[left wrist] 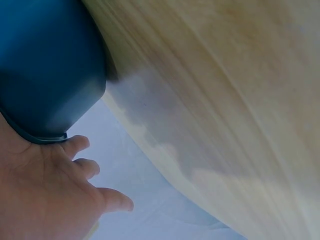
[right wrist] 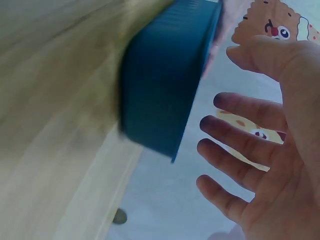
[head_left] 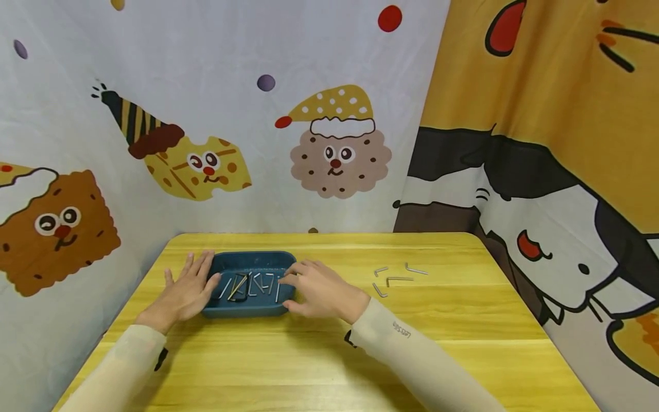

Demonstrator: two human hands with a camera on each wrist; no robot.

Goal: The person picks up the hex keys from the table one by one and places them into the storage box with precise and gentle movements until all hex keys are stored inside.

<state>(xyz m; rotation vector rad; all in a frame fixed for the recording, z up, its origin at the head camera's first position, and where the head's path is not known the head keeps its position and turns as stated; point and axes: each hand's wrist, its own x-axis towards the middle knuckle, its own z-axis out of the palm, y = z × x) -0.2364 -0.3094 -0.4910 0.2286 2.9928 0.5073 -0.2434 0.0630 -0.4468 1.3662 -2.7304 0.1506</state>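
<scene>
A dark blue tray (head_left: 244, 312) stands on the table with several small L-shaped hex keys (head_left: 269, 281) in it. Among them lie a yellowish thin rod (head_left: 238, 288) and a small black piece (head_left: 239, 297). My left hand (head_left: 182, 293) rests against the tray's left rim, its fingers extended; in the left wrist view the palm touches the rim. Over the tray's right end hovers my right hand (head_left: 324, 290), fingers apart and loosely bent. The right wrist view shows that hand (right wrist: 270, 135) with nothing between thumb and fingers, beside the tray's wall (right wrist: 160, 85).
To the right of the tray, several more hex keys (head_left: 399, 279) lie loose on the wooden table (head_left: 329, 366). Behind the table hangs a printed curtain (head_left: 329, 51) with cartoon figures, and its side panels flank the table.
</scene>
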